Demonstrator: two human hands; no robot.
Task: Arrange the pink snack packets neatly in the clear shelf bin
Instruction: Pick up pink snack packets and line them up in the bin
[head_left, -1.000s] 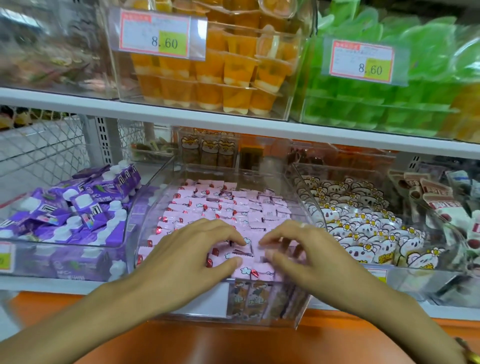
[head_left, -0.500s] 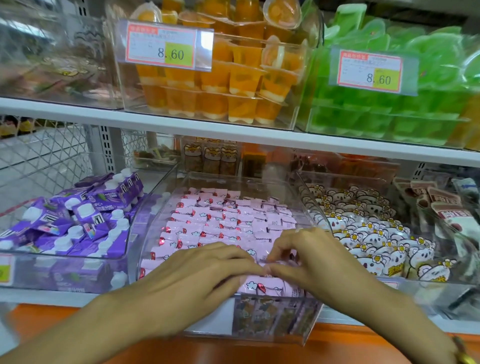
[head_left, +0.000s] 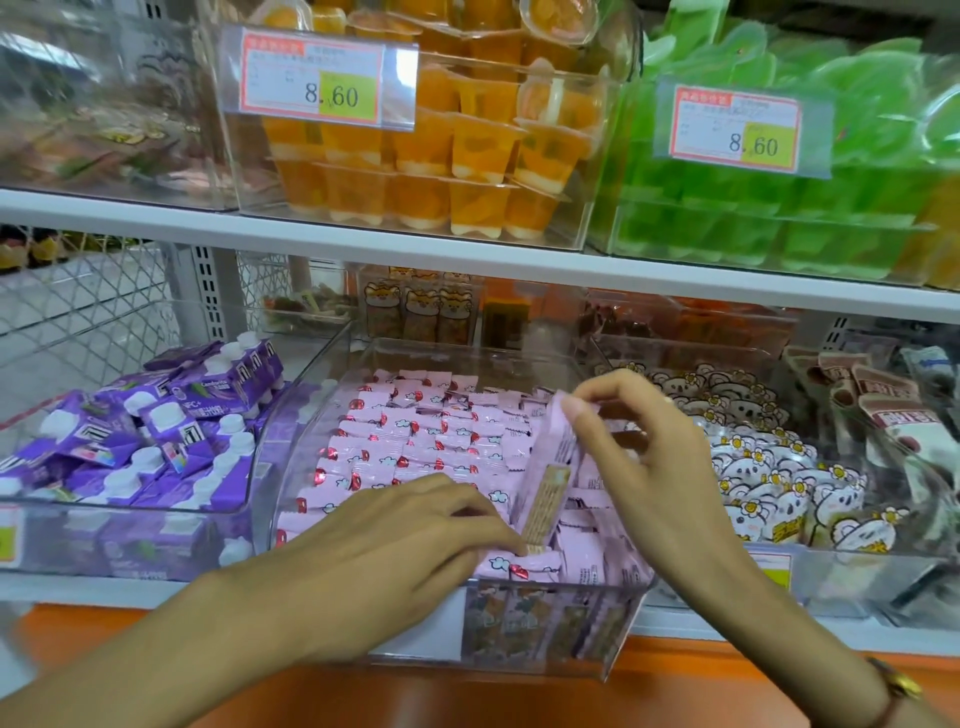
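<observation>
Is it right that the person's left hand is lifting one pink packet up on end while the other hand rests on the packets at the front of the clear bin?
Not quite: the hands are swapped. The head view shows the right hand lifting the pink packet on end, pinched at its top, while the left hand rests on the packets at the front of the clear bin.

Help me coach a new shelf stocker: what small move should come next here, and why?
Probably lower the lifted pink packet flat into the front row. The right hand pinches its top end, it stands almost upright, and the left hand steadies its bottom among packets in the clear bin.
</observation>
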